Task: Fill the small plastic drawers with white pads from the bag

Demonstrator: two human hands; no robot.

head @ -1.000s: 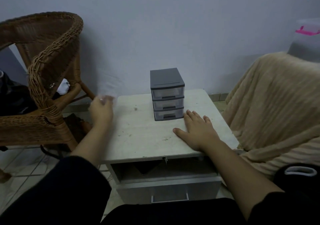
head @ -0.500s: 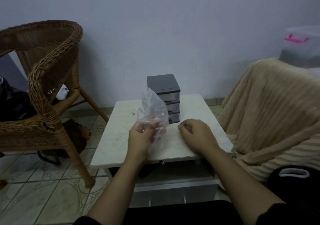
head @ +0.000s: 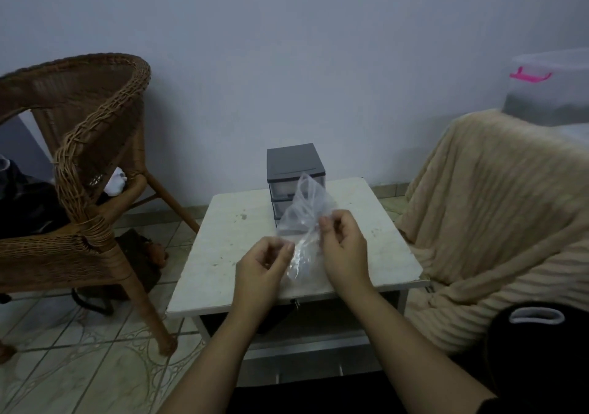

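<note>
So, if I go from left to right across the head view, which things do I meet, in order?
wicker chair → left hand → plastic bag → right hand → beige blanket

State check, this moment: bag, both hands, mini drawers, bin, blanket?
clear bag, crumpled, held up over the table; cannot tell if the mouth is open or sealed.
left hand, pinches the clear bag low down.
right hand, pinches the clear bag higher up.
drawer unit, upright on the table, visible drawers pushed in.
storage bin, lid on.
blanket, draped over furniture on the right.
</note>
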